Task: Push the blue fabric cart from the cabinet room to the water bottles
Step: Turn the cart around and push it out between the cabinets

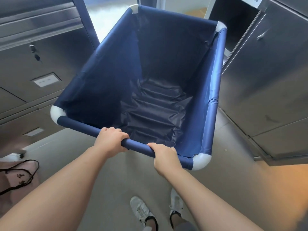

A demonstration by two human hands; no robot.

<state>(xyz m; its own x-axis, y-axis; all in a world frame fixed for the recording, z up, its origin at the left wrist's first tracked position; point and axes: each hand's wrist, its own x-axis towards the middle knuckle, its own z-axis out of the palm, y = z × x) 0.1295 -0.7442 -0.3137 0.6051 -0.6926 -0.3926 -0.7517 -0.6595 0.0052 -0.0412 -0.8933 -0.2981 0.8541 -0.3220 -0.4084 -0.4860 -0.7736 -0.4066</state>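
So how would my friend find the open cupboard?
Start at the blue fabric cart both hands grip, between steel cabinets. Look past its far right white corner. The open cupboard shows a dark hole, its door swung out; the other doors in view are shut.

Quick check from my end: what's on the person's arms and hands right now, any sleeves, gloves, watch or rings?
Nothing is worn on them. Both forearms are bare along their whole visible length, with no sleeve edge in view. The left hand and right hand have no gloves, and no watch, wristband or ring shows. No cables or markings appear on either arm.
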